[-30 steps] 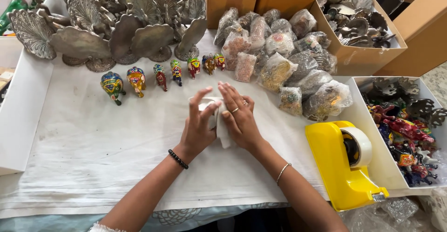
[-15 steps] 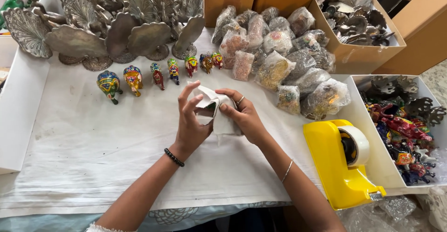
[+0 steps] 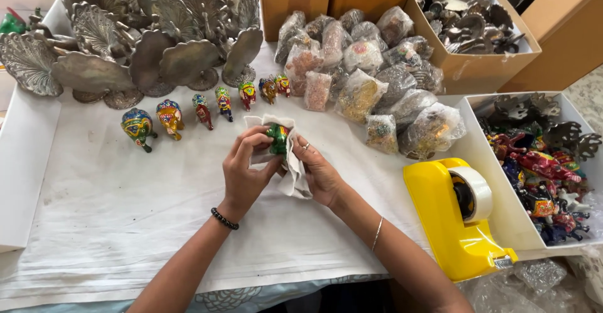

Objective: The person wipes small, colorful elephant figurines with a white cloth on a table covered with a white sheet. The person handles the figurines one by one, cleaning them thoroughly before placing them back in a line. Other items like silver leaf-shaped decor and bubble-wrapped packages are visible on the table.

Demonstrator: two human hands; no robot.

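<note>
A counter covered in white cloth fills the room in front of the person. At its far left stands a crowd of dull grey metal peacock fans; at the far right an open brown cardboard box of dark metal pieces sits behind a white tray of brightly painted figurines. In the middle lies a heap of small clear plastic bags, each stuffed with a wrapped trinket. Near the right edge is a yellow tape dispenser with a roll of tape. A row of small painted elephant figurines runs along the cloth just beyond the hands.

Both hands meet over the middle of the counter. The left hand and the right hand are closed together around a sheet of white wrapping paper, with a small green painted figurine pinched between them, half showing above the paper.

It looks like the wrapping step, only partly done: the green top is still bare. Folding the loose paper over it would call for steady fingertips and a firm hold underneath.
</note>
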